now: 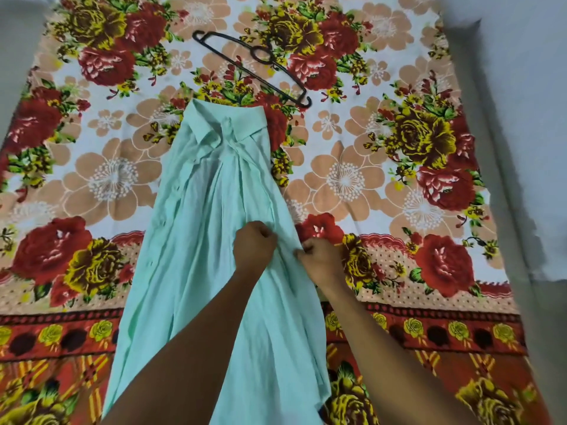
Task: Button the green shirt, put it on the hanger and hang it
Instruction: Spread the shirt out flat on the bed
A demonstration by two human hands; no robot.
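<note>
Two bare arms reach out over a green shirt (214, 240) on a flowery blanket (383, 185).
Left hand (254, 246) and right hand (322, 257) are curled tight, each pinching the shirt's front edge. Black hanger (254, 67) lies just past the collar.

Floral bedsheet (383, 185) spread between pale grey walls (521, 118)

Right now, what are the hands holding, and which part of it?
Both the left hand and right hand pinch the green shirt at its front opening, about midway down its length.
</note>
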